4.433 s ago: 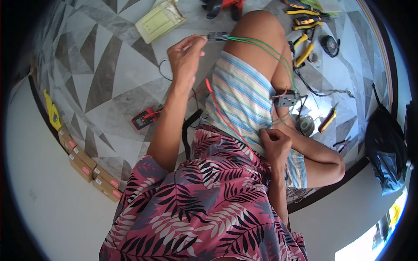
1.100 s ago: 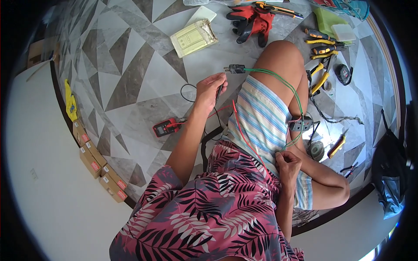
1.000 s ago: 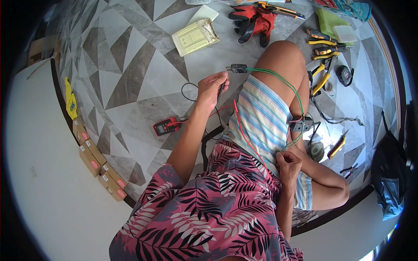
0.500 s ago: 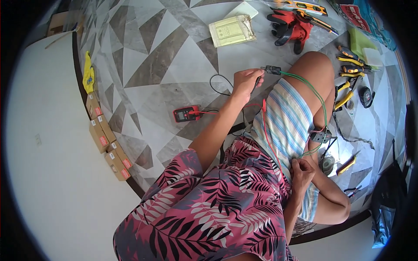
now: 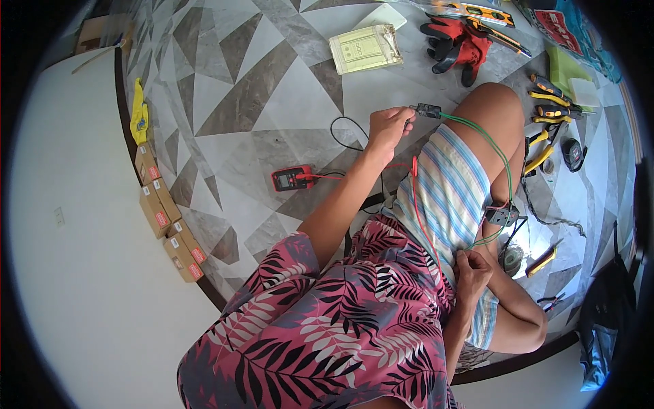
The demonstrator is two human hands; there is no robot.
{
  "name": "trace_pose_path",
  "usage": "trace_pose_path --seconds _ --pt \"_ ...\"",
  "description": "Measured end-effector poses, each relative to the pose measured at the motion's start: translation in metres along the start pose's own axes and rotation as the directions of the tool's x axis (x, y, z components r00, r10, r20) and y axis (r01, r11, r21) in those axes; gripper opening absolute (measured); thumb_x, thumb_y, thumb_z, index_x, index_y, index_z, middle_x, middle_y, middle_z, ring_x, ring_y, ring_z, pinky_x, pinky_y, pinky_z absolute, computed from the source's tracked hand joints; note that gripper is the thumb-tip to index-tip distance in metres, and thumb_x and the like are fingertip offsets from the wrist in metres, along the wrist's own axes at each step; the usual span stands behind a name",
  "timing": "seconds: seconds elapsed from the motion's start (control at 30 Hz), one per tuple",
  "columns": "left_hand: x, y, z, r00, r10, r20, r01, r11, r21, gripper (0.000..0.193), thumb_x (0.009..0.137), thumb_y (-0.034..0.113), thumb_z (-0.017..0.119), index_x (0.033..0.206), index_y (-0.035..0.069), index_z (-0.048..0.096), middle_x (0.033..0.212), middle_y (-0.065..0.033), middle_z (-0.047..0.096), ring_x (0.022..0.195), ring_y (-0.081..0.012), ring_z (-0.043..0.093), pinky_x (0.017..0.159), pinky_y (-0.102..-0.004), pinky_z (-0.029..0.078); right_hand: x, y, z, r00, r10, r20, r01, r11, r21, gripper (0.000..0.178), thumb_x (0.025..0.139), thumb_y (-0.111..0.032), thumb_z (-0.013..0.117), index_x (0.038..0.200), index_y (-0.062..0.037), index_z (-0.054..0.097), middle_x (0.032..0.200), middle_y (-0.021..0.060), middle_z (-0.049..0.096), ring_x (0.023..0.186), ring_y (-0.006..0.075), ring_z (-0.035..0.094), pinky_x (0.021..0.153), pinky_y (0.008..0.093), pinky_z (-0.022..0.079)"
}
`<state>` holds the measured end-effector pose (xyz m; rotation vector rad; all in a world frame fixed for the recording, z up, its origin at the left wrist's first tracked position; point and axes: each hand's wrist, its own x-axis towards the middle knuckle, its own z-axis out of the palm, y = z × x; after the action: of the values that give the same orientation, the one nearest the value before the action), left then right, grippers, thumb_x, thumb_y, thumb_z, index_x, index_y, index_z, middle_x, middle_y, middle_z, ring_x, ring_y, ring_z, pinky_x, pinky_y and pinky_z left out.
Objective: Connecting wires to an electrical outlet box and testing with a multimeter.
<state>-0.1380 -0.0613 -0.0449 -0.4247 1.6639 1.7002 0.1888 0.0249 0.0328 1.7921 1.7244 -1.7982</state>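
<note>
- Along the pale wall at the far left, a crumpled yellow cloth (image 5: 139,112) lies on the dark floor border, and below it a row of small cardboard boxes (image 5: 168,221) with red labels.
- A red, slab-shaped multimeter (image 5: 291,178) lies flat on the polished grey-and-white triangle-patterned floor tiles (image 5: 231,88), thin red and black leads running from it toward the person.
- A clear plastic packet holding a pale green switch plate (image 5: 364,48) lies further out on the tiles.
- The left hand (image 5: 390,127) is curled shut, pinching a small dark connector (image 5: 428,110) just beside the bare knee.
- From the connector a thin green wire (image 5: 494,150) arcs over the striped shorts (image 5: 449,198) to a small grey terminal block (image 5: 503,216) on the thigh.
- The right hand (image 5: 471,267) rests in the lap, fingers pinched on a thin red wire (image 5: 419,211); the two hands are well apart.
- Red-and-black work gloves (image 5: 453,42) and yellow-handled pliers (image 5: 541,146) lie at the right.
</note>
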Motion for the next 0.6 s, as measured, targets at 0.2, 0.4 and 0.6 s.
trace_pose_path --seconds 0.2,0.4,0.6 --pt "0.0009 -0.0001 -0.0001 1.0 0.009 -0.004 -0.009 1.0 -0.001 0.021 0.087 0.015 0.071 0.098 -0.003 0.073 0.083 -0.0051 0.07 0.068 -0.0107 0.061 0.062 -0.0239 0.05 -0.0004 -0.0012 -0.0002 1.0 -0.014 0.001 0.014 1.0 -0.015 0.015 0.088 -0.01 0.071 0.08 0.0033 0.07 0.064 -0.0015 0.059 0.054 0.0054 0.05 0.05 0.022 0.037" --pt "0.0009 0.0005 0.001 1.0 0.002 -0.017 -0.002 1.0 0.013 0.021 0.087 0.014 0.07 0.097 -0.004 0.073 0.084 -0.0057 0.07 0.068 -0.0112 0.061 0.063 -0.0242 0.05 -0.0016 -0.0036 0.0007 1.0 -0.011 0.006 0.011 1.0 -0.005 0.015 0.089 -0.009 0.07 0.079 0.0027 0.069 0.063 -0.0015 0.058 0.053 0.0051 0.05 0.049 0.022 0.035" --pt "0.001 0.0011 0.0002 1.0 0.009 -0.022 -0.009 1.0 0.008 0.021 0.087 0.014 0.07 0.097 -0.004 0.073 0.083 -0.006 0.07 0.068 -0.0114 0.062 0.062 -0.0245 0.05 -0.0017 -0.0043 0.0015 1.0 -0.017 0.01 0.017 1.0 0.01 0.015 0.089 -0.009 0.07 0.079 0.0025 0.069 0.062 -0.0013 0.058 0.053 0.0051 0.05 0.049 0.0216 0.036"
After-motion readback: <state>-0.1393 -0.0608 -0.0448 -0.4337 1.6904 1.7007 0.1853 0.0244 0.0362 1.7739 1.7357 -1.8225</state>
